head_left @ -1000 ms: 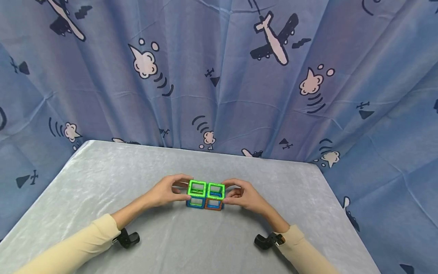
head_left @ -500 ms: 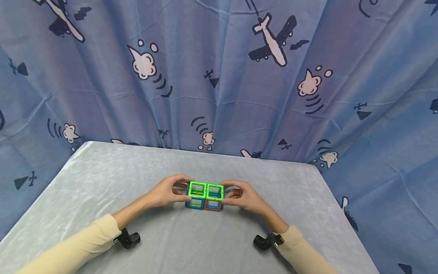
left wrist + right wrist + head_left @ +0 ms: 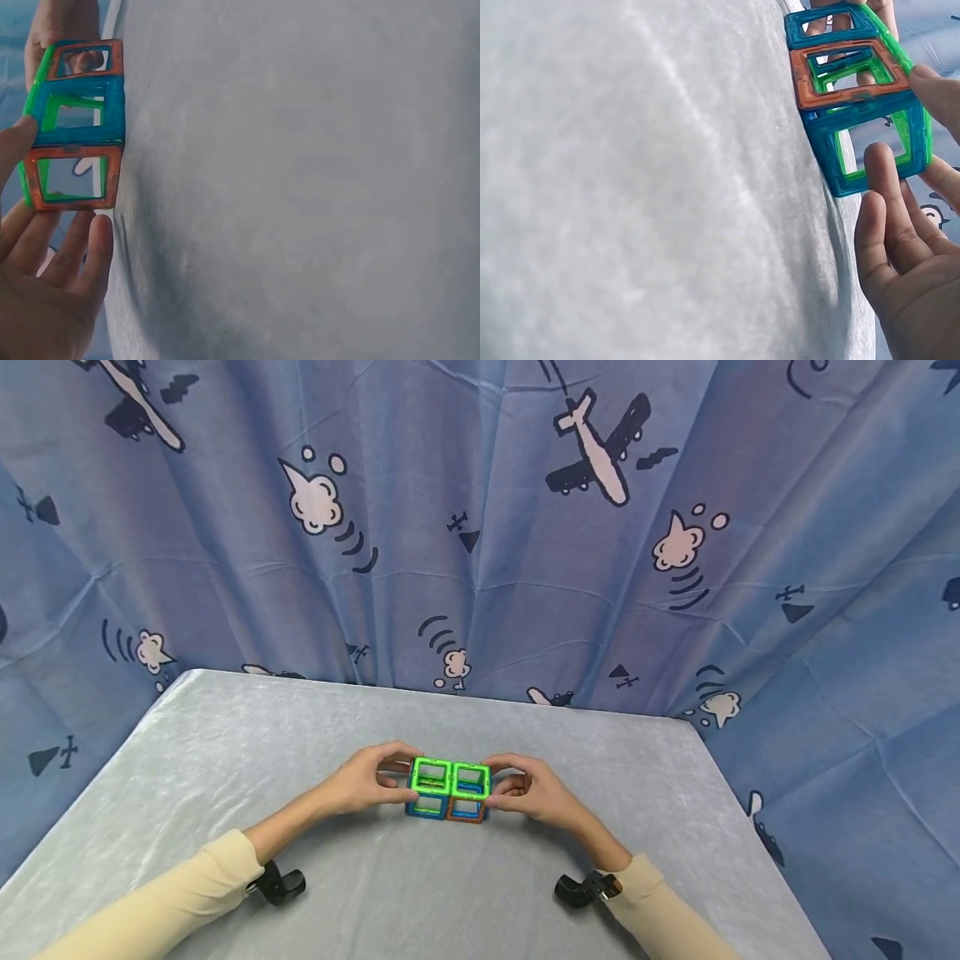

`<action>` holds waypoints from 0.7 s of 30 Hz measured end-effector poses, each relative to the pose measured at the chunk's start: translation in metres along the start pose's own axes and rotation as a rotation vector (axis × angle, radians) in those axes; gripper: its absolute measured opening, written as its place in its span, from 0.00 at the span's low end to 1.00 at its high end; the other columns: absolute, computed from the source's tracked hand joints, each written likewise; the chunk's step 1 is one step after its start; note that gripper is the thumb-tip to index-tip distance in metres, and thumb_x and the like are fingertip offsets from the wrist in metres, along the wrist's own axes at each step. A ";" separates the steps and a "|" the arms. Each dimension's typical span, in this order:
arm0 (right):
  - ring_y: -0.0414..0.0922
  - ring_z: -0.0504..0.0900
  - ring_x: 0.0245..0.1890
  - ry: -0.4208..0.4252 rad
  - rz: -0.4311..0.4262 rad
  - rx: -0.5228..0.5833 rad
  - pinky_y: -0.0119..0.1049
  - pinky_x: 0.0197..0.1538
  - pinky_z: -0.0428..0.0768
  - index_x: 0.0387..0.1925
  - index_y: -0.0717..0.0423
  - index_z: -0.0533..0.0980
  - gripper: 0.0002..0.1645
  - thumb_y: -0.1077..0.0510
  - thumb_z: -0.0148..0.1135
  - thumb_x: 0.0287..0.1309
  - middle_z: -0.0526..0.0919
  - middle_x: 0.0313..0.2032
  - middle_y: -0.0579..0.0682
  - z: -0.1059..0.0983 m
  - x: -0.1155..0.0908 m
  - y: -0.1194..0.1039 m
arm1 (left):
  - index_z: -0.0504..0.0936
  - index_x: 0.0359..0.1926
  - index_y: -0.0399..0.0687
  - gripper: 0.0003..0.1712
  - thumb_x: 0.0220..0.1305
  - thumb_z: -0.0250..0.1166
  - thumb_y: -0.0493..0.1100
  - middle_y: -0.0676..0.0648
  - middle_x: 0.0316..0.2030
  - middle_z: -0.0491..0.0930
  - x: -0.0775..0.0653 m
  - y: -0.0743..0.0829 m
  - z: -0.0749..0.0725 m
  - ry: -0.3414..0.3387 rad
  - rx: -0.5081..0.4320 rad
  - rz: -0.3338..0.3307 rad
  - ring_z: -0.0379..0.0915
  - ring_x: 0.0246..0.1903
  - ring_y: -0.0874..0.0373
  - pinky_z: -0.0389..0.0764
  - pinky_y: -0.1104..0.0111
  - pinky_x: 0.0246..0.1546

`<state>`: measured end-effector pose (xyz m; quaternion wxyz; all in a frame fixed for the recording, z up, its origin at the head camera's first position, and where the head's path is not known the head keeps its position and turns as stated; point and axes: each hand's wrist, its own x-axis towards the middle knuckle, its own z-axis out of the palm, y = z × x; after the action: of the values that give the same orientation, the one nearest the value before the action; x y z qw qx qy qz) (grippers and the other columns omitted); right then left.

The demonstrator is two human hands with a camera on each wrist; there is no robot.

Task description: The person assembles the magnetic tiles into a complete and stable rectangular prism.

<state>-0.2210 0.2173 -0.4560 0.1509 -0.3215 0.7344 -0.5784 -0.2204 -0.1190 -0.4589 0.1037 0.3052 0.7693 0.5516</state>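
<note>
Two joined cubes of magnetic tiles [image 3: 452, 779] stand side by side on the grey-white tablecloth, with green frames on top. In the head view, the front shows a blue tile [image 3: 427, 816] on the left and an orange tile [image 3: 467, 819] on the right. My left hand [image 3: 371, 779] grips the left end, thumb at the front top edge and index finger at the back. At the right end, my right hand [image 3: 542, 789] holds the cubes the same way. The right wrist view shows a teal end tile [image 3: 832, 161] beside my right fingers. Hidden: the underside.
The pale cloth-covered table [image 3: 315, 893] spreads around the cubes. Behind it hangs a blue curtain [image 3: 510, 627] printed with planes and clouds. Black wrist cameras sit at the left cuff [image 3: 232, 856] and right cuff [image 3: 637, 877].
</note>
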 end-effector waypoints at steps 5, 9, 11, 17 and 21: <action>0.59 0.85 0.40 -0.004 -0.008 0.002 0.33 0.36 0.81 0.64 0.65 0.72 0.32 0.71 0.70 0.59 0.79 0.55 0.67 -0.001 -0.001 0.000 | 0.76 0.64 0.39 0.32 0.60 0.77 0.39 0.40 0.59 0.78 0.000 0.001 -0.001 0.004 -0.006 -0.009 0.76 0.57 0.44 0.82 0.62 0.50; 0.58 0.86 0.39 -0.005 -0.021 0.005 0.33 0.36 0.81 0.64 0.67 0.72 0.31 0.71 0.70 0.60 0.78 0.54 0.68 0.000 -0.001 0.002 | 0.76 0.64 0.39 0.33 0.60 0.77 0.39 0.40 0.59 0.78 0.000 0.002 -0.001 -0.002 -0.007 -0.008 0.76 0.57 0.45 0.82 0.62 0.50; 0.58 0.86 0.39 -0.006 -0.022 0.007 0.33 0.36 0.81 0.64 0.67 0.72 0.31 0.71 0.70 0.59 0.78 0.54 0.68 0.000 -0.001 0.002 | 0.76 0.65 0.38 0.34 0.60 0.77 0.40 0.40 0.60 0.78 -0.001 0.002 -0.002 -0.008 -0.004 -0.005 0.76 0.58 0.44 0.82 0.61 0.50; 0.58 0.86 0.40 -0.005 -0.008 0.004 0.34 0.38 0.82 0.65 0.65 0.72 0.33 0.71 0.71 0.59 0.78 0.56 0.67 0.001 0.000 0.001 | 0.73 0.67 0.33 0.35 0.61 0.75 0.38 0.37 0.61 0.77 -0.003 0.002 -0.004 -0.028 -0.030 -0.006 0.75 0.59 0.42 0.81 0.62 0.51; 0.59 0.86 0.41 -0.004 -0.004 0.008 0.34 0.38 0.82 0.65 0.65 0.72 0.33 0.71 0.71 0.59 0.78 0.56 0.66 0.000 0.001 0.001 | 0.72 0.68 0.32 0.36 0.61 0.75 0.37 0.37 0.62 0.76 -0.002 0.003 -0.005 -0.032 -0.034 -0.007 0.75 0.59 0.42 0.81 0.63 0.51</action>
<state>-0.2219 0.2164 -0.4566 0.1524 -0.3236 0.7313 -0.5808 -0.2203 -0.1237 -0.4551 0.1232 0.3097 0.7589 0.5594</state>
